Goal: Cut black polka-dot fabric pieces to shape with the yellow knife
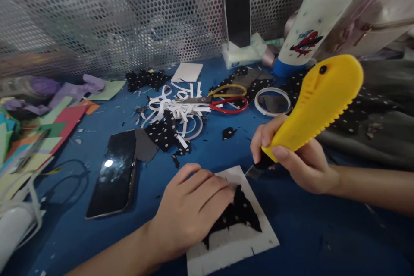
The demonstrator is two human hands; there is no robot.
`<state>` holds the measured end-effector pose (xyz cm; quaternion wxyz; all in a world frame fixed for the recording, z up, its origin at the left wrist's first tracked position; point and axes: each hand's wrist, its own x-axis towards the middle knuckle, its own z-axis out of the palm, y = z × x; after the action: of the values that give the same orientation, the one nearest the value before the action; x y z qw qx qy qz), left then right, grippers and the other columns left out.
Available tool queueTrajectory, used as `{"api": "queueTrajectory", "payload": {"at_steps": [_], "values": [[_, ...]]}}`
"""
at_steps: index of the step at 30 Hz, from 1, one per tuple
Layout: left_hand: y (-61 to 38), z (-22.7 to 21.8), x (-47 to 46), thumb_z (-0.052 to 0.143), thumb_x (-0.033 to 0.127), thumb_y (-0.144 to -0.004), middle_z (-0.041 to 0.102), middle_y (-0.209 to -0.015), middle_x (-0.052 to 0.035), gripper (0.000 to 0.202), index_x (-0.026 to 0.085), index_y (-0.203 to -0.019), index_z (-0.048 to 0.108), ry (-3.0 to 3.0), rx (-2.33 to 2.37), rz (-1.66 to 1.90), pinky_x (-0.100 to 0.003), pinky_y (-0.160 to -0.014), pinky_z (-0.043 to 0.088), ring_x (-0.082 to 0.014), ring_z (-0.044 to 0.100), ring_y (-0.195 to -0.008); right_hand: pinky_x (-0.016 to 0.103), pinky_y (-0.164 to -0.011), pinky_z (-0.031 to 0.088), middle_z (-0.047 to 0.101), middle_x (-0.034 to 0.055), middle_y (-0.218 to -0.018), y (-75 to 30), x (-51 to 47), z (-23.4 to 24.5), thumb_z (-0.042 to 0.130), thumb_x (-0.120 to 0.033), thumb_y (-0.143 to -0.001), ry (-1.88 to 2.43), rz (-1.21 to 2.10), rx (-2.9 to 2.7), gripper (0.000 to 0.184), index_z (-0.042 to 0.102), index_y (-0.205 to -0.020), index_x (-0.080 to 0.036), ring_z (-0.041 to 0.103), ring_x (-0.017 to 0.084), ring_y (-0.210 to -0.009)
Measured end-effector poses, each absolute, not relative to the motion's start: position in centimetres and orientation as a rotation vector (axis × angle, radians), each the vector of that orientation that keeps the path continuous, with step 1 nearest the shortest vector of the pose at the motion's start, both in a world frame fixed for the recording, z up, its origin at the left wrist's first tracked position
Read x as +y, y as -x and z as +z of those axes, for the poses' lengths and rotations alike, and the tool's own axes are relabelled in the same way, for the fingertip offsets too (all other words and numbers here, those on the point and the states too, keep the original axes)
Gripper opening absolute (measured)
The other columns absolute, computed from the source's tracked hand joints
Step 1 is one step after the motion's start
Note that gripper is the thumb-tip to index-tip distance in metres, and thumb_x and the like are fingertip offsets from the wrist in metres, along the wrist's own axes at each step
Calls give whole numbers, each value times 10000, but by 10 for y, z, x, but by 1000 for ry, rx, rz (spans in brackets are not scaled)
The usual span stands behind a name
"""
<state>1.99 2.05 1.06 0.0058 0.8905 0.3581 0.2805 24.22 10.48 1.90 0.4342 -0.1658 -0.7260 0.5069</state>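
Note:
My right hand (pixel 299 159) is closed around the handle of a yellow utility knife (pixel 323 99). Its black collar points down and left, and a short grey blade (pixel 254 171) comes near the upper right edge of a white square card (pixel 233 246). On that card lies a piece of black dotted fabric (pixel 241 211) with jagged edges. My left hand (pixel 194 207) rests palm down over the fabric and card, fingers side by side and pressing, their tips partly out of sight. Part of the fabric is hidden beneath it.
Left of my hands lies a phone (pixel 113 172). Beyond are white paper strips (pixel 177 108), scissors (pixel 226 98), a tape roll (pixel 272 101) and fabric scraps (pixel 161 131). A spray can (pixel 318 21) and another phone (pixel 237 15) stand before a perforated metal panel (pixel 145 13). Coloured paper (pixel 61 133) covers the left side.

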Motion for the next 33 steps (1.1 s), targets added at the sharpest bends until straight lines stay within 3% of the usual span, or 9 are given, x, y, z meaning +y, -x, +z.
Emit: {"api": "queueTrajectory", "payload": {"at_steps": [4,9,14,19,26,33], "values": [[-20,12,21,510,69,-932,701,-926,-38,135,133,-910,627,-2789,1103,886,-343,-769,388,-159,603,-795,218,-491,422,558,36,-810,-242,105,18,445,-253,-987,502,1310,-1705,50,472,-987,-211,497,123,-655],[-19,11,20,491,60,-933,707,-934,-38,154,131,-923,627,-2800,1080,873,-345,-780,389,-163,612,-799,178,-539,483,574,48,-887,-241,106,14,485,-260,-978,443,1576,-1725,94,473,-1051,-200,527,114,-738],[-19,11,21,499,74,-934,703,-940,-29,137,144,-931,616,-2780,1105,899,-326,-781,389,-150,614,-815,162,-559,472,589,40,-888,-239,109,12,486,-270,-983,495,1742,-1675,94,487,-1040,-195,496,84,-687],[-17,9,20,527,83,-929,696,-955,-13,104,153,-920,604,-2723,1129,891,-319,-806,402,-142,620,-841,167,-556,468,608,41,-877,-238,111,12,497,-294,-977,543,1745,-1674,114,497,-1024,-190,489,81,-660],[-22,14,24,522,148,-957,669,-903,0,122,170,-877,611,-2597,1237,814,-300,-700,405,-133,571,-744,151,-550,476,614,30,-876,-240,109,12,506,-285,-972,550,1713,-1676,87,515,-1026,-217,508,81,-670],[-21,14,25,528,142,-946,647,-934,-15,107,161,-868,598,-2551,1253,770,-315,-692,436,-151,570,-794,164,-496,463,598,42,-854,-245,106,16,507,-328,-962,424,1713,-1690,115,503,-1011,-224,517,112,-685]]}}
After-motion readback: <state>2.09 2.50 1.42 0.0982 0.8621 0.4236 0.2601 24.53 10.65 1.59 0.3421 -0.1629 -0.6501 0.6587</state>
